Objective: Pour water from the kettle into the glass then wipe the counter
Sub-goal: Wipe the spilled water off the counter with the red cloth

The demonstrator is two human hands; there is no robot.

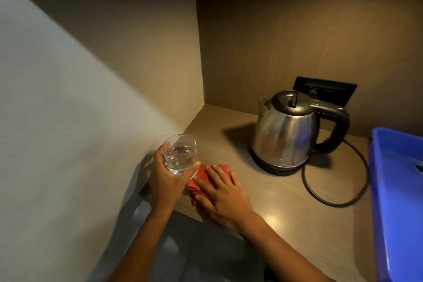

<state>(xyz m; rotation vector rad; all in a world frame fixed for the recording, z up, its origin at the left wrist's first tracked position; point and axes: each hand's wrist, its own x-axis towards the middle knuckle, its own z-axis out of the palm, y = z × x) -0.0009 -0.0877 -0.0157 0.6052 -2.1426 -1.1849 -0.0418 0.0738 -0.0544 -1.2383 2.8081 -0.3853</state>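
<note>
My left hand (166,181) grips a clear glass (179,153) about half full of water, held just above the counter's left corner. My right hand (223,194) lies flat, fingers spread, on a folded red cloth (203,175) that rests on the wooden counter (286,208). A steel kettle (283,135) with a black lid and handle stands upright on its base at the back, well beyond both hands. Its lid is closed.
A black cord (332,199) loops from the kettle base across the counter. A blue plastic tray (398,181) sits at the right edge. A black socket plate (329,91) is on the back wall. Walls close in the counter's left and back sides.
</note>
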